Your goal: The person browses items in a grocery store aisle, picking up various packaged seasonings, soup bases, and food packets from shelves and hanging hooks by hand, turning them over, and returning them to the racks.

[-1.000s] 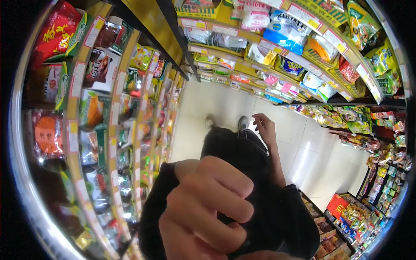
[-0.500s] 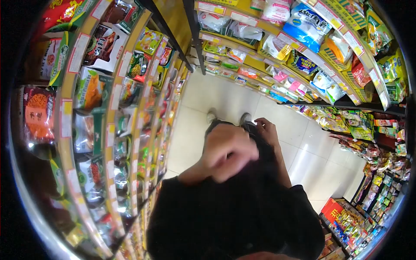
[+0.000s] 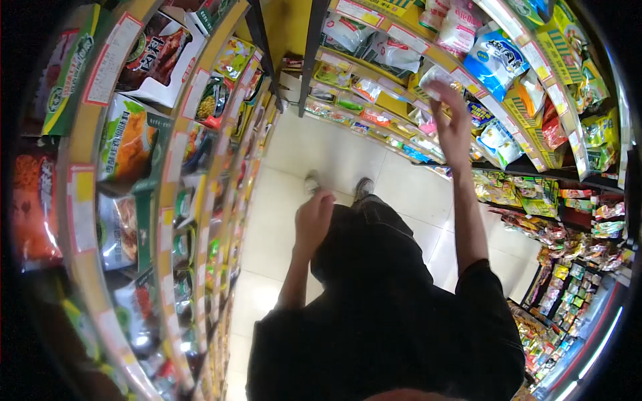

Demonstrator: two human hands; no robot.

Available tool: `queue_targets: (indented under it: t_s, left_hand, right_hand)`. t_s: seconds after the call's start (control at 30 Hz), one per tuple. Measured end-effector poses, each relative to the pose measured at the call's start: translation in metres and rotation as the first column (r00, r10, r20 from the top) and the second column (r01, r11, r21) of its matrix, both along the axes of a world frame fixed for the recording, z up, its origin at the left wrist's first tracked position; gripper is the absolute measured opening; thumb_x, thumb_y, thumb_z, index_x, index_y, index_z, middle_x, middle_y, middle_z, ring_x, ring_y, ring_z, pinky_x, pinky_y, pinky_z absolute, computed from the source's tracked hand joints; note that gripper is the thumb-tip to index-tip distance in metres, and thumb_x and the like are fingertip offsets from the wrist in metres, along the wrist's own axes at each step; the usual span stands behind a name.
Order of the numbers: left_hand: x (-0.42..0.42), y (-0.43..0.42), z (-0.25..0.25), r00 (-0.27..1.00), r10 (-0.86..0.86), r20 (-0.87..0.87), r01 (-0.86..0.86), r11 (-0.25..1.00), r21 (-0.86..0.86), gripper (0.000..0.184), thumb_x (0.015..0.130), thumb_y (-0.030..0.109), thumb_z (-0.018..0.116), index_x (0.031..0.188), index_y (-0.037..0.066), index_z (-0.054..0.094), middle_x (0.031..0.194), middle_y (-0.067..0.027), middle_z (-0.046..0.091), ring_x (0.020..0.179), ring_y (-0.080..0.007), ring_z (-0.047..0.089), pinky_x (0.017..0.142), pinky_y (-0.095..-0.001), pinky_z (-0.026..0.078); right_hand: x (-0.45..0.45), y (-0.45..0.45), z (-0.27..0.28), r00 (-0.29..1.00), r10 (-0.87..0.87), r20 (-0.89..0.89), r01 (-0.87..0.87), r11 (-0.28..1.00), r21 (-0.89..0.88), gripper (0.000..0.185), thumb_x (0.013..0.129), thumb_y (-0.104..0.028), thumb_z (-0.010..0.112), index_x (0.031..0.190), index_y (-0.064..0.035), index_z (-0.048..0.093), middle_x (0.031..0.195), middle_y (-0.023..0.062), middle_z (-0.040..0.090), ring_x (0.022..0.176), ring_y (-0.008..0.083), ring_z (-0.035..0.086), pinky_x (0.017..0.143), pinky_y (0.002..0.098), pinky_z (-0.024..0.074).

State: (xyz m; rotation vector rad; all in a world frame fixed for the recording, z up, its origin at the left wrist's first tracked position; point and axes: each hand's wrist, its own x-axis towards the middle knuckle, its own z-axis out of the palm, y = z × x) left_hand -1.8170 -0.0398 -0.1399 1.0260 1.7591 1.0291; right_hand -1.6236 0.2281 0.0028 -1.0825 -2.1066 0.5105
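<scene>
My right hand (image 3: 455, 127) is raised at the right-hand shelves, fingers stretched out and slightly blurred, nothing in them. Its fingertips overlap a whitish packet (image 3: 436, 75) on a shelf; whether they touch it I cannot tell. Near that hand are a blue and white bag (image 3: 496, 59), a pink and white bag (image 3: 460, 28) and a dark blue packet (image 3: 479, 115). Over the floor in front of my body, my left hand (image 3: 313, 224) has its fingers curled in, and nothing shows in it.
Tall shelves with price strips (image 3: 83, 207) and packaged foods rise close on the left. Pale floor tiles (image 3: 281, 200) run between the shelving, with my shoes (image 3: 363, 189) on them. Hanging snack packets (image 3: 535, 197) and further displays (image 3: 568, 294) line the right side.
My right hand has risen from beside my leg up to the right-hand shelves. My left hand has dropped away from the camera and to the left. The view has shifted slightly.
</scene>
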Motion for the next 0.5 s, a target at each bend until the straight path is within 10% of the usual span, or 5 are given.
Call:
queue_targets:
  t_s: [0.17, 0.23, 0.4, 0.5]
  left_hand:
    - [-0.012, -0.014, -0.003, 0.997, 0.056, 0.057, -0.049, 0.993, -0.111, 0.018, 0.103, 0.023, 0.055, 0.104, 0.008, 0.065, 0.079, -0.0125, 0.069, 0.074, -0.0314, 0.069, 0.068, -0.0416, 0.052]
    - [-0.011, -0.021, -0.008, 0.997, 0.063, 0.051, -0.056, 0.992, -0.113, 0.017, 0.103, 0.023, 0.055, 0.104, 0.009, 0.065, 0.078, -0.0121, 0.068, 0.073, -0.0314, 0.069, 0.067, -0.0417, 0.052]
    - [-0.008, -0.029, -0.009, 0.995, 0.030, 0.093, -0.016, 0.988, -0.152, 0.016, 0.102, 0.023, 0.056, 0.103, 0.010, 0.065, 0.077, -0.0124, 0.068, 0.073, -0.0327, 0.068, 0.067, -0.0421, 0.052]
    - [-0.012, -0.030, -0.010, 0.996, 0.025, 0.083, -0.011, 0.986, -0.169, 0.017, 0.102, 0.024, 0.055, 0.103, 0.011, 0.065, 0.078, -0.0124, 0.068, 0.074, -0.0333, 0.068, 0.068, -0.0428, 0.052]
  right_hand:
    - [-0.066, 0.104, 0.059, 0.973, 0.054, 0.224, -0.152, 0.882, 0.446, 0.027, 0.098, -0.019, 0.062, 0.122, -0.0096, 0.068, 0.128, 0.0165, 0.066, 0.114, 0.0396, 0.063, 0.091, 0.0482, 0.0530]
    - [-0.086, 0.137, 0.067, 0.916, 0.016, 0.401, -0.215, 0.863, 0.458, 0.045, 0.104, -0.021, 0.053, 0.144, -0.0028, 0.048, 0.136, 0.0334, 0.052, 0.126, 0.0509, 0.049, 0.105, 0.0509, 0.0430]
    - [-0.128, 0.183, 0.068, 0.918, -0.072, 0.390, -0.010, 0.979, 0.204, 0.044, 0.105, -0.027, 0.053, 0.146, -0.0117, 0.053, 0.140, 0.0291, 0.056, 0.127, 0.0459, 0.055, 0.106, 0.0506, 0.0448]
    - [-0.128, 0.226, 0.053, 0.700, -0.378, 0.606, 0.316, 0.925, 0.211, 0.041, 0.104, -0.032, 0.055, 0.140, -0.0127, 0.061, 0.130, 0.0244, 0.065, 0.117, 0.0430, 0.063, 0.103, 0.0481, 0.0479]
